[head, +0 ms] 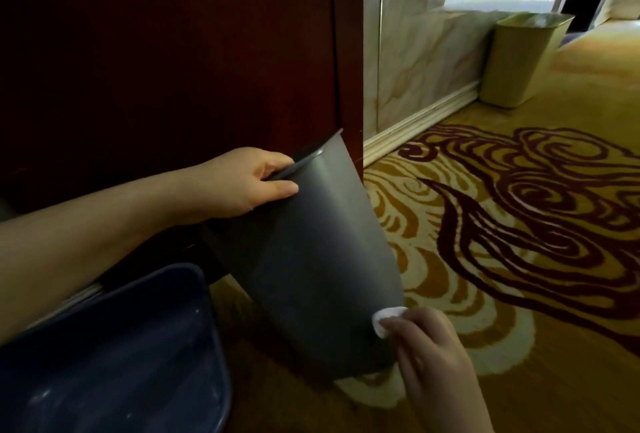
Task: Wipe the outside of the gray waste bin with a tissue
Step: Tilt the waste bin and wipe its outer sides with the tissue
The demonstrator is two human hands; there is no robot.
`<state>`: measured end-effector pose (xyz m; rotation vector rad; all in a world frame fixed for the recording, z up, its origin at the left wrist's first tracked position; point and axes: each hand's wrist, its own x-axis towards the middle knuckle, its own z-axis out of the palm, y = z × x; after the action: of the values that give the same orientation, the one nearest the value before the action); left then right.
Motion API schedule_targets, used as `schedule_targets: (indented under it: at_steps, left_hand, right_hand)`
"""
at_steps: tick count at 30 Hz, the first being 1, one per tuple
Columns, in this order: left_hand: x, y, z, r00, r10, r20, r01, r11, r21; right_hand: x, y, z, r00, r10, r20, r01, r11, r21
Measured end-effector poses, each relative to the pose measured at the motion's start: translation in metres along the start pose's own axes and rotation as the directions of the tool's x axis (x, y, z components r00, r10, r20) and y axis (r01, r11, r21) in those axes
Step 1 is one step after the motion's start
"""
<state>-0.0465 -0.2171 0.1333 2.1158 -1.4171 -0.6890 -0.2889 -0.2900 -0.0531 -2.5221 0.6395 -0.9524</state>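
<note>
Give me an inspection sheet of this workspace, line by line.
Surface: patterned carpet, gold with dark red swirls.
Job's things: gray waste bin tilted, base on the carpet; white tissue pressed to its lower outside wall.
Clutter: dark blue tub at lower left; beige bin by the wall.
Grips: left hand holds the bin's rim; right hand pinches the tissue.
Cables: nothing seen.
Surroundings: dark wood panel, marble wall.
</note>
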Motion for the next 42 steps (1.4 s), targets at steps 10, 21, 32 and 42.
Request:
schedule_targets:
  at_steps: [10, 21, 32, 42]
  left_hand:
    - [-0.002, -0.023, 0.0, 0.972, 0.149, 0.181, -0.179, 0.97, 0.164]
    - [0.003, -0.034, -0.029, 0.974, 0.031, 0.226, -0.091, 0.962, 0.259]
    - [0.008, -0.041, -0.028, 0.967, 0.04, 0.251, -0.09, 0.978, 0.19]
    - [0.005, -0.06, -0.042, 0.964, 0.034, 0.265, -0.101, 0.965, 0.242]
  right_hand:
    - [-0.003, -0.008, 0.057, 0.969, -0.131, 0.209, 0.126, 0.991, 0.037]
    - [-0.03, 0.008, 0.065, 0.964, -0.005, 0.266, -0.052, 0.977, 0.206]
    - [0.138, -0.071, 0.025, 0.973, -0.125, -0.193, 0.194, 0.896, 0.399]
    - [0.043, -0.023, 0.074, 0.859, -0.407, 0.31, 0.421, 0.907, 0.023]
